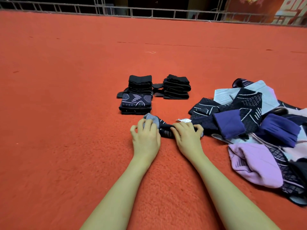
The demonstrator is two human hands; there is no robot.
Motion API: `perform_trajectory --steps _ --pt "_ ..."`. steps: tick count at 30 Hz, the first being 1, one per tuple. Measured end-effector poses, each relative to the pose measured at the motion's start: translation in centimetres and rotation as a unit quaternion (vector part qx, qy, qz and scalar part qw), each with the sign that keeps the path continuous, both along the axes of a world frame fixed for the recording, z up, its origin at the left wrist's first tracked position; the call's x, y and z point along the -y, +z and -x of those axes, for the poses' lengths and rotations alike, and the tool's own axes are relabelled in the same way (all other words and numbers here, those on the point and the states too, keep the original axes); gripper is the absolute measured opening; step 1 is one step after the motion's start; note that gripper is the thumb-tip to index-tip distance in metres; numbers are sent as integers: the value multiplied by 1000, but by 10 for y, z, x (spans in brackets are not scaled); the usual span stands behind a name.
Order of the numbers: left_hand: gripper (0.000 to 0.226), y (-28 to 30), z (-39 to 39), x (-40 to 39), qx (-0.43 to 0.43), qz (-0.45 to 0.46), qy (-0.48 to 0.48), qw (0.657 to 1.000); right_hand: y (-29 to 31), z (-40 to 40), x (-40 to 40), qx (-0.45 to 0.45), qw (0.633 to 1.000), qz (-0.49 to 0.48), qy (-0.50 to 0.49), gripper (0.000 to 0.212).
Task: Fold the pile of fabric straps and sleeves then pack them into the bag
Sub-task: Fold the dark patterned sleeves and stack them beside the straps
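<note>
A dark patterned sleeve (165, 129) with a grey striped end lies crumpled on the red carpet between my hands. My left hand (146, 136) grips its grey left end with curled fingers. My right hand (187, 136) grips its dark right end. Just beyond the sleeve stands a stack of folded sleeves (137, 100), patterned ones below and black ones on top. A second stack of folded black straps (177, 87) stands to its right. At the right lies the loose pile of sleeves (259, 123) in navy, purple, lilac and light grey. No bag shows in the view.
The red carpet (66, 97) stretches wide to the left and far side. A metal railing (149, 12) runs along its far edge. A small white scrap (183, 120) lies between my right hand and the loose pile.
</note>
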State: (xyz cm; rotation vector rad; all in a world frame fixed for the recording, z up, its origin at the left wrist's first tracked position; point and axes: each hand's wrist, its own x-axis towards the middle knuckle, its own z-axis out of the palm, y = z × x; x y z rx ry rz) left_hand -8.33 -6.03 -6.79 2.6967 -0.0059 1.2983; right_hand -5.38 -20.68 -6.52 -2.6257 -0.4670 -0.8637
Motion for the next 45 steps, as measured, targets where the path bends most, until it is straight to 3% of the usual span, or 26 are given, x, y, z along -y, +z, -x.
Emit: perform_trajectory --steps 5,12,16,19,21,23,26,30,38,45 --pt "22 3 4 -11 -21 157 57 986 4 7 4 7 998 -34 -44 35" --pt "5 7 18 -36 -83 244 104 961 4 8 7 -11 997 -25 -77 42" --pt "7 4 20 -36 -125 212 67 967 3 11 -2 46 993 -24 -110 36" --pt "8 2 17 -37 -127 205 43 969 3 16 -6 115 993 4 8 34" --pt "13 3 16 -37 -109 209 31 971 4 18 -10 97 991 61 72 39" --pt "27 6 17 -35 -88 189 -7 978 4 14 -14 42 992 101 70 51" --pt "29 8 20 -32 -90 89 -52 991 2 6 -18 13 991 126 49 50" --pt "37 3 19 -31 -105 15 -10 994 1 2 -21 7 997 66 34 37" --pt "37 6 21 -28 -14 42 -28 999 4 5 -20 -32 998 -20 43 40" --pt "17 6 22 -29 17 18 -199 980 7 5 -19 -49 997 -31 43 43"
